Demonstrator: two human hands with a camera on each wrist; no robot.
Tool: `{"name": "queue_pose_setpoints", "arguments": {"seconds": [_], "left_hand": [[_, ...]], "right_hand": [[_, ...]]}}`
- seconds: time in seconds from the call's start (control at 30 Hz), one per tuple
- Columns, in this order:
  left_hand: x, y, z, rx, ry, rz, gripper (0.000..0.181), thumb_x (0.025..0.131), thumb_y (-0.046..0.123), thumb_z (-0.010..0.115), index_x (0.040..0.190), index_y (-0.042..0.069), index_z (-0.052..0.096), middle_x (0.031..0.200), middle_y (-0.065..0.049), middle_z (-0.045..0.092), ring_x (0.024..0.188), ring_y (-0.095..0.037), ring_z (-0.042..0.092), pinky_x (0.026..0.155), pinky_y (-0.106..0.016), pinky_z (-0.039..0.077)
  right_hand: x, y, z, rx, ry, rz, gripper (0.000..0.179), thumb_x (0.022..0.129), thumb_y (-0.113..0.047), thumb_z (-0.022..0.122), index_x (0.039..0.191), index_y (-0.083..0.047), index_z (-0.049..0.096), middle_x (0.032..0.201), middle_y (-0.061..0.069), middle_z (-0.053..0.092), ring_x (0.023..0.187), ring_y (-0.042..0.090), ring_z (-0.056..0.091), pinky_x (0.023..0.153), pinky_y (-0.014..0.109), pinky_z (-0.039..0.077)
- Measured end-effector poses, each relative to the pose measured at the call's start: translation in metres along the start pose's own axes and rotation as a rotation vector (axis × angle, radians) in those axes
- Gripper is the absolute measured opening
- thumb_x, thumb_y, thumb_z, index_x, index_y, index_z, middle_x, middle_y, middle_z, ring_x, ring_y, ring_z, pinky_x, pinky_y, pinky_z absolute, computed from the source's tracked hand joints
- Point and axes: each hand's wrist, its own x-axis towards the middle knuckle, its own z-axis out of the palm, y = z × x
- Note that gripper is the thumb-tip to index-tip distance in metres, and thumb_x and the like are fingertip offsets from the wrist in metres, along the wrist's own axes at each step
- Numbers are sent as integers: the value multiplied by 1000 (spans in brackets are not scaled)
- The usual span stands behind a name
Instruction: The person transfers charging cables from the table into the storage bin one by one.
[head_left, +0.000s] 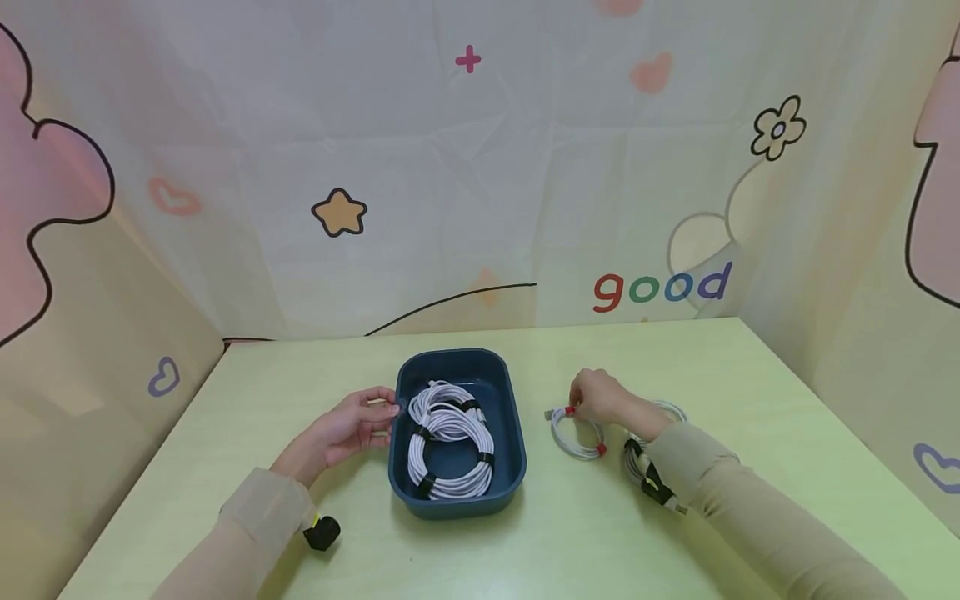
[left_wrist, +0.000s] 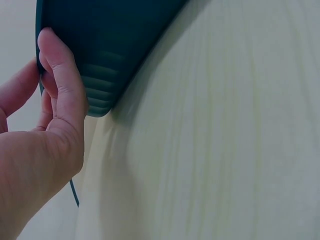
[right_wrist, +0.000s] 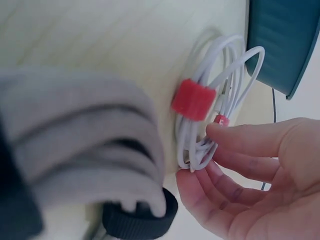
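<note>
A dark blue bin stands in the middle of the table. Coiled white cables with black straps lie inside it. My left hand holds the bin's left side, thumb at the rim and a finger against the outer wall. To the right of the bin, my right hand pinches a small coiled white USB cable by its edge. Two red straps bind that coil, and its metal plug sticks out to the left in the head view.
More coiled cables with black straps lie under and beside my right forearm, a plug pointing toward me. A black camera block hangs at my left wrist. Printed curtains close off the table's back and sides.
</note>
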Motion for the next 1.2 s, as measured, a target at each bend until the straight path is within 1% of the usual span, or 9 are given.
{"name": "queue_pose_setpoints", "arguments": {"seconds": [0.17,0.27,0.37,0.5,0.67,0.8,0.97,1.1,1.2], "left_hand": [[1,0,0,2,-1,9,13,98,7,52,109,9,45,83,5,63,71,-10,62,69,-28,56],[0,-1,1,4,-1,0,15,98,7,52,111,8,44,83,4,62,71,-10,62,70,-28,56],[0,-1,2,0,3,-9,15,98,6,51,111,7,44,83,4,62,70,-10,62,70,-28,56],[-1,0,2,-9,3,-5,13,98,5,51,110,8,45,83,3,62,70,-10,62,69,-28,56],[-2,1,2,-12,-6,-1,13,98,6,51,109,8,45,84,3,63,72,-11,62,70,-28,56],[-1,1,2,-3,7,-10,13,98,7,51,110,9,45,83,4,62,71,-10,62,70,-28,56],[-1,1,1,-2,25,-22,15,98,7,51,111,9,45,84,3,62,70,-10,61,69,-27,56],[-1,2,1,-6,19,-20,15,98,7,51,112,8,44,83,3,62,70,-10,62,70,-27,56],[-1,2,2,-16,19,-20,14,98,7,51,110,9,45,83,3,63,70,-10,62,70,-28,56]], "right_hand": [[1,0,0,-6,12,13,6,73,5,66,77,2,70,72,9,67,64,18,57,56,27,46],[-2,-1,-2,6,6,15,4,75,3,66,77,2,70,72,8,66,64,17,55,57,26,45],[-5,-3,-6,24,3,-8,4,76,2,65,76,1,69,71,7,65,64,16,52,56,25,42],[-7,-5,-15,68,-3,-9,2,77,2,67,75,1,68,69,7,64,61,14,50,54,23,41],[-8,-8,-24,117,-6,20,3,80,1,68,77,2,68,69,8,65,55,11,52,50,20,46],[-7,-7,-25,181,-2,49,3,81,1,68,80,3,68,70,9,66,52,12,55,49,22,51],[-3,-2,-27,288,-2,102,5,83,0,68,86,5,68,73,11,67,55,13,59,54,26,55],[-1,-1,-30,388,-9,145,11,84,0,68,93,8,68,78,15,69,56,13,61,57,28,57],[0,-2,-34,431,-17,160,16,85,-1,68,97,9,67,82,17,70,58,14,62,60,29,58]]}}
